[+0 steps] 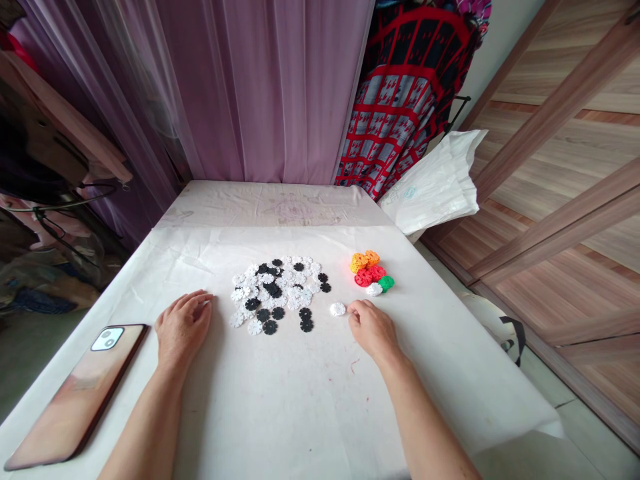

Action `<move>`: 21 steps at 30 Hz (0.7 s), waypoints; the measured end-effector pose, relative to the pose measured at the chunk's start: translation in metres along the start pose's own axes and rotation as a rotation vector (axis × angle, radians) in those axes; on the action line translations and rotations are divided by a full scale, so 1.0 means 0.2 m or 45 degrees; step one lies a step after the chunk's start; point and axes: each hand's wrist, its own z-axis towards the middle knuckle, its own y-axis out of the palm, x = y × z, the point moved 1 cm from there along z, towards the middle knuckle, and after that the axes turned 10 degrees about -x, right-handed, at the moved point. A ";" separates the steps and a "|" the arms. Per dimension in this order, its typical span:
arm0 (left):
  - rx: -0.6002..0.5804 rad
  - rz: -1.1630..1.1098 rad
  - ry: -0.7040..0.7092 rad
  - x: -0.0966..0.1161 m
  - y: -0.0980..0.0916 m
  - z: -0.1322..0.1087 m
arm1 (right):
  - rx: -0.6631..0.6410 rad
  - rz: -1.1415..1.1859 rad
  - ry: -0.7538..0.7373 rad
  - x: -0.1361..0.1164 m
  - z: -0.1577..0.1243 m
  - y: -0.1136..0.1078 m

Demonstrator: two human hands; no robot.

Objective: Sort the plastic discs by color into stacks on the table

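Note:
My left hand (184,325) rests on the table, its fingers stretched forward and lying loosely flat, holding nothing I can see. It is left of a spread of white flower-shaped plastic discs (290,299) mixed with black flower-shaped discs (270,327). My right hand (373,327) lies on the table with its fingers curled in. Right by its fingertips sits a small white stack of discs (338,309). Whether anything is inside the curled fingers is hidden. Beyond this hand are stacked orange discs (365,261), red discs (370,275), a green stack (386,284) and another white stack (373,289).
A phone (77,393) lies face down at the left edge of the cloth-covered table (285,413). A white bag (435,183) stands off the far right corner. Purple curtains (265,87) hang behind, and a wooden wardrobe (565,167) is on the right.

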 end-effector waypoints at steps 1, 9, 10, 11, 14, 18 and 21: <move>0.001 -0.002 0.001 0.00 0.00 0.00 | -0.005 -0.008 -0.004 -0.01 0.00 0.00; 0.012 -0.026 -0.010 0.00 0.00 0.00 | -0.019 -0.009 0.002 -0.04 0.00 0.00; 0.016 -0.027 -0.010 0.00 0.00 0.00 | -0.017 -0.002 0.008 -0.03 0.00 0.00; 0.019 -0.027 -0.010 0.00 0.00 0.00 | -0.011 0.008 0.012 -0.03 0.01 -0.01; 0.019 -0.021 -0.005 0.01 0.00 0.00 | 0.037 0.042 -0.028 -0.06 0.06 -0.07; 0.008 -0.008 -0.002 0.01 0.00 0.00 | -0.005 0.026 -0.306 -0.17 0.21 -0.14; -0.007 0.001 0.005 0.00 0.00 0.00 | -0.118 -0.092 -0.441 -0.25 0.30 -0.15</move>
